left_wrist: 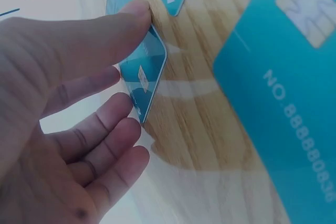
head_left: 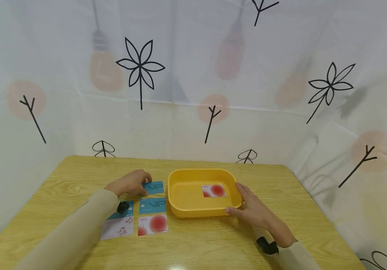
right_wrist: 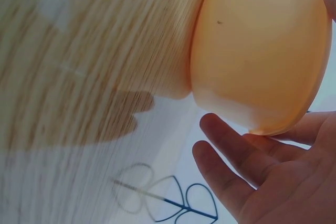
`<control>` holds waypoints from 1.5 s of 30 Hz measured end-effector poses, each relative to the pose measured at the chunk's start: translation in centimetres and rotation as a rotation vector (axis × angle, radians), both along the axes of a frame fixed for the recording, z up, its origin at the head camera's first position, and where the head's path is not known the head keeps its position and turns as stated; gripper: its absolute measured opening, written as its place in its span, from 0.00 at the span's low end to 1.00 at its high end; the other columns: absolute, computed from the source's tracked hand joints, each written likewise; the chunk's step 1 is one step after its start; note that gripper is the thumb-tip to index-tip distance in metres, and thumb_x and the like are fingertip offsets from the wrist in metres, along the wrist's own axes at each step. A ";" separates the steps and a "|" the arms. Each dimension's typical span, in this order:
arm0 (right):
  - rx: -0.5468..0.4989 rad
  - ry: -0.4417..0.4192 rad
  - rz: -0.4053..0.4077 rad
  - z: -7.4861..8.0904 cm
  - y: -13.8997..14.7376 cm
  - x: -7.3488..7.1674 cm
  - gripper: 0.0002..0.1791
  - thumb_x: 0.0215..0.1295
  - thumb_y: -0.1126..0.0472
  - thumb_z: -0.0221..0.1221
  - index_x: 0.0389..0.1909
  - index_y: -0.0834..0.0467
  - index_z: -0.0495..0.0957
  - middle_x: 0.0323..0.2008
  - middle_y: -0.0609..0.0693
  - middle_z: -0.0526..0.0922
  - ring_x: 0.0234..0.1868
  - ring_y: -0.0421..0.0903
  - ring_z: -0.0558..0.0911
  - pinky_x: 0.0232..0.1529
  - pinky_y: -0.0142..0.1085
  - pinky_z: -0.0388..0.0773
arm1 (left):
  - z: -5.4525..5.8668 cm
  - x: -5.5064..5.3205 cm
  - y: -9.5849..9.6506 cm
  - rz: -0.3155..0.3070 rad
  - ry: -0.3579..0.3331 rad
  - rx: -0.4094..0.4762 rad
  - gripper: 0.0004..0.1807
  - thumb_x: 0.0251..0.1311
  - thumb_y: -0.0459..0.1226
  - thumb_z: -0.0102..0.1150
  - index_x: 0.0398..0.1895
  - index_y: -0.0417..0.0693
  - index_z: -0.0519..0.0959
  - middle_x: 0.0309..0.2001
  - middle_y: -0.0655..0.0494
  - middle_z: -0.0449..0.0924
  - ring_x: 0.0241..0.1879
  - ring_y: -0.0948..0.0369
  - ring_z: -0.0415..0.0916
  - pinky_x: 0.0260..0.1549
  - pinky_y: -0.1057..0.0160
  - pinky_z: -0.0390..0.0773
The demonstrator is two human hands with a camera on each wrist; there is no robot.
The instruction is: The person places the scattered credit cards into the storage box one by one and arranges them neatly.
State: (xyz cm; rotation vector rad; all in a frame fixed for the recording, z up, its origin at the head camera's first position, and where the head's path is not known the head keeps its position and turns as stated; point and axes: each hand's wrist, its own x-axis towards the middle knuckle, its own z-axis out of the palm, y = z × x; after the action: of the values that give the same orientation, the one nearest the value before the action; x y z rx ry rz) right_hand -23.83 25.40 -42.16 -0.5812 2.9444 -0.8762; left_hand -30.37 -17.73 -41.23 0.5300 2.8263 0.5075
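Observation:
My left hand (head_left: 131, 183) pinches the left end of a blue VIP card (head_left: 156, 187) just left of the yellow basin (head_left: 190, 213). In the left wrist view, the thumb lies on the card's face and fingertips are at its other side; the card (left_wrist: 143, 64) looks tilted. My right hand (head_left: 259, 213) holds the basin's right end, thumb at the near side and fingers along the far right. In the right wrist view, two lower fingers stand off the basin wall (right_wrist: 257, 51). Inside the basin lies a white card with red circles (head_left: 215, 190).
Below the held card lie another blue VIP card (head_left: 152, 206) and a red-circle card (head_left: 152, 225). Partly under the left forearm are a blue card (head_left: 130, 209) and a pale patterned card (head_left: 117, 228). A printed curtain (head_left: 193, 131) hangs behind the wooden table (head_left: 207, 243).

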 end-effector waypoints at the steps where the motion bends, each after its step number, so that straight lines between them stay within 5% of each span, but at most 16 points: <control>1: -0.004 -0.004 -0.004 0.0 0.0 0.0 0.60 0.51 0.32 0.62 0.74 0.62 0.47 0.72 0.61 0.52 0.69 0.63 0.58 0.62 0.62 0.55 | 0.0 0.0 0.0 0.001 -0.004 0.005 0.27 0.50 0.39 0.72 0.54 0.43 0.76 0.50 0.47 0.77 0.49 0.51 0.73 0.53 0.48 0.72; 32: -0.001 0.005 0.005 -0.1 0.1 -0.1 0.60 0.52 0.32 0.62 0.74 0.63 0.47 0.72 0.62 0.52 0.69 0.64 0.58 0.62 0.62 0.56 | -0.4 0.9 0.5 0.009 0.002 0.000 0.31 0.54 0.43 0.68 0.62 0.47 0.73 0.47 0.52 0.67 0.46 0.56 0.66 0.55 0.52 0.69; 45: -0.013 0.011 0.013 0.2 -0.1 0.0 0.59 0.52 0.32 0.62 0.73 0.64 0.48 0.71 0.62 0.53 0.68 0.63 0.59 0.61 0.61 0.57 | -0.2 1.0 0.4 -0.035 0.038 -0.034 0.31 0.52 0.47 0.70 0.60 0.48 0.75 0.50 0.49 0.71 0.49 0.53 0.68 0.54 0.49 0.69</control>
State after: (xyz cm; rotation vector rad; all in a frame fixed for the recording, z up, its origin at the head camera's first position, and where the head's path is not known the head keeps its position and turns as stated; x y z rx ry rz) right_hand -23.85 25.35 -41.99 -0.6070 2.9437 -0.8945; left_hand -29.36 -17.34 -41.44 0.5869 2.8507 0.4474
